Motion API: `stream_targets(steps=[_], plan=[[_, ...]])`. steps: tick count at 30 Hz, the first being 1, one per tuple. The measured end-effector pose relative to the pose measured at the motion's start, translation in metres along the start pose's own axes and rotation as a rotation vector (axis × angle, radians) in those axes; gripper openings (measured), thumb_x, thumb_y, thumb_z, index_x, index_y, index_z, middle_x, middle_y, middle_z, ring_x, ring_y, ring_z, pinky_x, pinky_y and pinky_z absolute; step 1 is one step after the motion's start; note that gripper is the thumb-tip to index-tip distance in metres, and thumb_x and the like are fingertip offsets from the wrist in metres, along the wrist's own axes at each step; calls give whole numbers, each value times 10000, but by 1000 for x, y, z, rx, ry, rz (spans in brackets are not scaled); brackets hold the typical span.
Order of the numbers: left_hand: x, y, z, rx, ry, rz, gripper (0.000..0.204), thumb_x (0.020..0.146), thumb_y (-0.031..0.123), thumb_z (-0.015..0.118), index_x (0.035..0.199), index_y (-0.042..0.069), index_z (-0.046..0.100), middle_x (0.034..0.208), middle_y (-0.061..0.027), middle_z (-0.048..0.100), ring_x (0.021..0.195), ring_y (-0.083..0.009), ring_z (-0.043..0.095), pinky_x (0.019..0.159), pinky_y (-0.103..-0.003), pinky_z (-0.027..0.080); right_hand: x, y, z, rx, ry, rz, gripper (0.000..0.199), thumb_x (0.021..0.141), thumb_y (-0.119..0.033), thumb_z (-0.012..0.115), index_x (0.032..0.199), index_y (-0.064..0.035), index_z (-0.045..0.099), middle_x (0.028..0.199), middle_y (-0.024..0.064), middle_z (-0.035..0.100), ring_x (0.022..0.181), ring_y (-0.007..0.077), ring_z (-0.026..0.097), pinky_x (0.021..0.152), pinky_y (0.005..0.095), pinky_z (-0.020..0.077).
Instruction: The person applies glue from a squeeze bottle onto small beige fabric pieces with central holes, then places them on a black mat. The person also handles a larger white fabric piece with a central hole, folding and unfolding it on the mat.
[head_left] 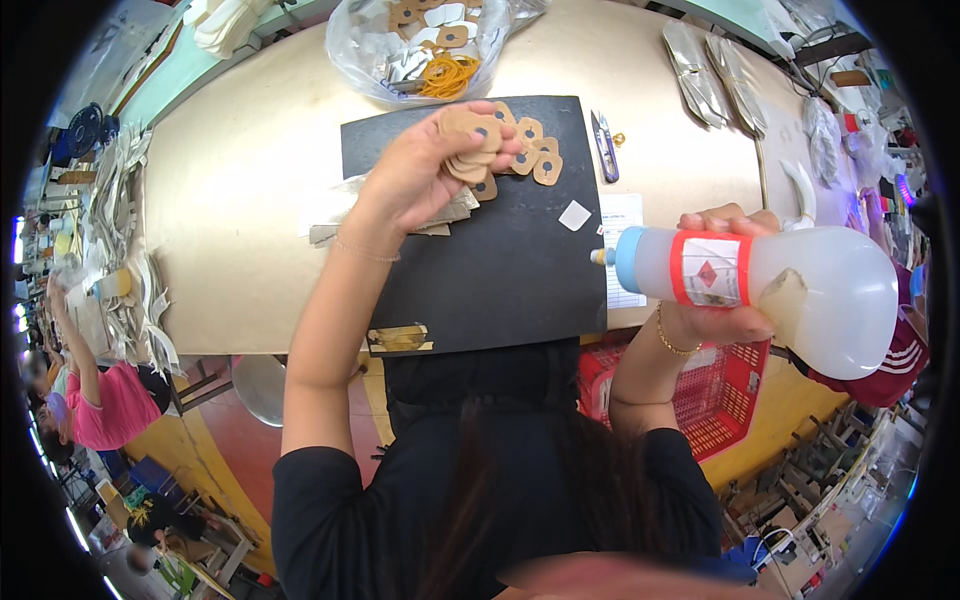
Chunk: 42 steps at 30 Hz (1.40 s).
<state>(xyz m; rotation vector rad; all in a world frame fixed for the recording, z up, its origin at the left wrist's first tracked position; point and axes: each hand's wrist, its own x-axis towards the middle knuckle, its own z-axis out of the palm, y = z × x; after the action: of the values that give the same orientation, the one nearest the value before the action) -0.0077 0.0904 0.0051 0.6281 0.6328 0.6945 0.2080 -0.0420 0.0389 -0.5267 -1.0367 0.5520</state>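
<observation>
Over the upper part of a black mat (480, 270), my left hand (425, 165) grips a fanned stack of tan pieces (472, 150), each with a dark round spot. Several more loose tan pieces (546, 168) lie on the mat just right of that hand. Beneath my left wrist are flat greyish strips (440, 215), partly hidden by the arm. My right hand (730, 225) is wrapped round a translucent squeeze bottle (835, 290) with a light-blue cap and a red-edged label. The bottle is tipped on its side, its nozzle pointing left toward the mat.
A clear plastic bag (345, 50) holding tan pieces and yellow rubber bands stands at the table's far side. Thread snips (604, 148) and a paper sheet (622, 215) lie right of the mat. A white square (574, 215) rests on it. Below the table sits a red basket (715, 400).
</observation>
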Motion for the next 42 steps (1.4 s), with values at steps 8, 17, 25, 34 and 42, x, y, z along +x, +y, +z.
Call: stream_targets(steps=[8,17,25,34,42], plan=[[-38,-16,35,270,38,-36,224,822,129,667,950,-6,541,800,-107,634,580,-132,616,463,-224,488,11,3,18,-346,273,13,932,601,-756,602,1080,33,473,928,144,612,845,263,658,798,418,567],[-45,-21,50,389,64,-47,208,782,116,698,910,-11,593,627,-25,570,486,-57,483,422,-190,338,13,11,21,-172,111,-52,935,596,-684,700,1109,59,457,958,160,605,899,282,645,844,441,541],[-46,-15,54,517,1,-127,160,796,158,670,760,11,618,572,-26,570,420,-52,459,401,-199,344,10,9,25,-245,-96,-1,859,561,-604,776,1077,32,516,952,96,566,937,286,624,822,417,539],[-47,-10,60,573,-31,-227,158,774,159,669,704,38,594,555,-30,564,409,-65,474,380,-195,328,10,11,21,-457,-185,-14,921,596,-731,625,1089,34,482,990,154,594,935,266,627,849,433,534],[-46,-12,55,477,11,-215,187,802,167,672,709,45,564,550,-32,557,403,-71,472,375,-199,332,9,6,16,-100,-100,-53,675,747,-484,718,1058,79,514,928,152,578,926,285,623,827,418,537]])
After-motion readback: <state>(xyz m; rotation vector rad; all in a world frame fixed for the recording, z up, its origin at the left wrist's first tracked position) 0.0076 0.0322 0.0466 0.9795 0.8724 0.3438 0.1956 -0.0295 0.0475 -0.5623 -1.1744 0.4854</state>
